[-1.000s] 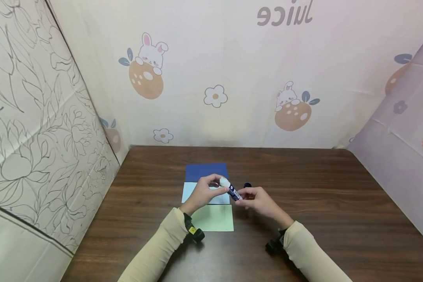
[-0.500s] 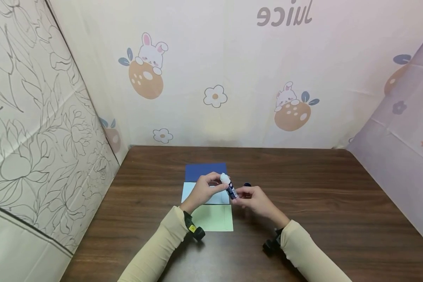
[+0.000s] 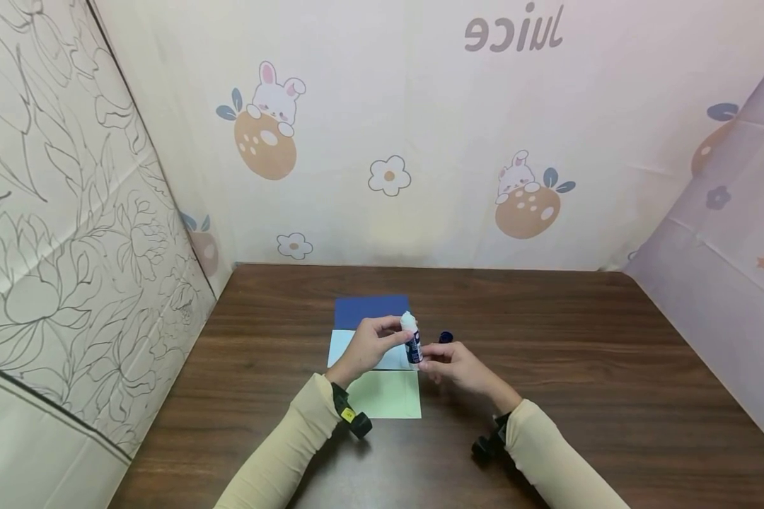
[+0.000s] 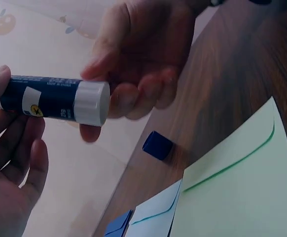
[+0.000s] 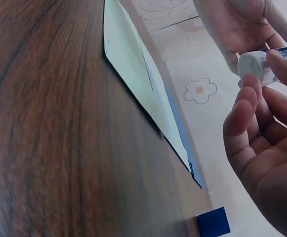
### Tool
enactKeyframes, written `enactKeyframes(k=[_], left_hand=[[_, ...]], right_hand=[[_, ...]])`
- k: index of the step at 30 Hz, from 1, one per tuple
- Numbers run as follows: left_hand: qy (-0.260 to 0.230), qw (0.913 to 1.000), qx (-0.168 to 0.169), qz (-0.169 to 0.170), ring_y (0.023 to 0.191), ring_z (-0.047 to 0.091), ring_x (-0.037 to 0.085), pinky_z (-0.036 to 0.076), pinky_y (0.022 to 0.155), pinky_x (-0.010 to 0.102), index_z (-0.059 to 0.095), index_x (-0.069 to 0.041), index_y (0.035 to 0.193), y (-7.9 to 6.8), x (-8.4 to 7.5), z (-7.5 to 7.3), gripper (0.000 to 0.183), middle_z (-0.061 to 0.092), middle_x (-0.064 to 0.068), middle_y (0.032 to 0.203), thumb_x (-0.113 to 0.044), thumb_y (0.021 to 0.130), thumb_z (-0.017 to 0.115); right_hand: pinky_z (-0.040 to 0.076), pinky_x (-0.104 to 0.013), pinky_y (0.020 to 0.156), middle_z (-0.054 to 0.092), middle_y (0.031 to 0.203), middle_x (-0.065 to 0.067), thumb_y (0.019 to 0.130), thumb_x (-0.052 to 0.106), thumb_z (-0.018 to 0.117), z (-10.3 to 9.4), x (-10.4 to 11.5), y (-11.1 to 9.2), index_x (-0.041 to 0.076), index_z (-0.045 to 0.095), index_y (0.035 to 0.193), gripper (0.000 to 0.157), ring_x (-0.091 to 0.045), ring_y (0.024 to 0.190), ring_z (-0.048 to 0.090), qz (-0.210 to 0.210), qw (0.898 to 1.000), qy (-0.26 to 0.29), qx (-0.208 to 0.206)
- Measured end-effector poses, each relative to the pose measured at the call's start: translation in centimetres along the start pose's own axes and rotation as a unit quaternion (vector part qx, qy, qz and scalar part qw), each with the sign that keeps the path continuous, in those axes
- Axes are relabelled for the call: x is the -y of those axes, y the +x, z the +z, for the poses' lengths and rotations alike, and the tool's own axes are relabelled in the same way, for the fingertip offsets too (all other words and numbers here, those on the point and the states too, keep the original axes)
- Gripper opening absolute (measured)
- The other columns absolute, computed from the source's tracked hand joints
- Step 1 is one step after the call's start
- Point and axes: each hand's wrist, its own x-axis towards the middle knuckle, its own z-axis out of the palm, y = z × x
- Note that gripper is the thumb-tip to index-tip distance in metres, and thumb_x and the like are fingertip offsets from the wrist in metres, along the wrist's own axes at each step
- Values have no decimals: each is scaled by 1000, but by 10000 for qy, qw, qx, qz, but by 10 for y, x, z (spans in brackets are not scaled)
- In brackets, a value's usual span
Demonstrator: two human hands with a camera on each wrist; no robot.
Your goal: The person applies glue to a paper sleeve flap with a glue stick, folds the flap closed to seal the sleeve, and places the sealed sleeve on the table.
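A glue stick (image 3: pixel 413 348) with a dark blue label stands nearly upright above the papers in the head view, its white end up. My left hand (image 3: pixel 368 345) grips its upper part between thumb and fingers. At the lower end, my right hand (image 3: pixel 457 367) pinches the white base (image 4: pixel 91 102) with thumb and fingertips. The dark blue cap (image 3: pixel 446 337) lies apart on the table, just beyond the right hand. Under the hands are a light blue envelope (image 3: pixel 339 346) and a pale green envelope (image 3: pixel 388 394); part of the light blue one is hidden by the left hand.
A dark blue envelope (image 3: pixel 371 309) lies at the far end of the row of envelopes. Everything rests on a brown wood-grain table (image 3: pixel 547 318). Behind it hangs a printed cloth (image 3: pixel 446 212); another patterned sheet (image 3: pixel 70 212) borders the left side.
The glue stick has turned from slanted to nearly upright, its lower end swinging left. My right hand has moved slightly left with the base; the left hand has barely moved.
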Motion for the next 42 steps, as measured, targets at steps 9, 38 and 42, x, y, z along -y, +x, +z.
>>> enactKeyframes(k=[9, 38, 42], left_hand=[[-145, 9995, -97, 257, 103, 67, 20, 52, 96, 36, 67, 0, 119, -2, 1, 1, 30, 71, 17, 110, -19, 97, 61], [-379, 9958, -603, 569, 89, 66, 7, 54, 85, 27, 70, 2, 114, -7, -1, 3, 28, 72, 21, 101, -17, 94, 64], [-221, 9964, -674, 468, 86, 63, 7, 54, 80, 25, 70, 2, 113, -8, -3, 4, 25, 71, 22, 100, -14, 94, 64]], right_hand=[[53, -27, 64, 59, 81, -20, 101, 16, 53, 3, -6, 3, -13, 60, 109, 31, -10, 68, 56, -253, 9982, 504, 213], [51, -28, 59, 66, 83, -17, 87, 15, 73, 10, 9, 3, -4, 70, 105, 26, -21, 67, 57, 298, 9941, 209, -1026], [47, -25, 56, 68, 77, -8, 75, 22, 84, 19, 17, 4, 3, 76, 95, 29, -19, 66, 54, 651, 9795, -419, -1862]])
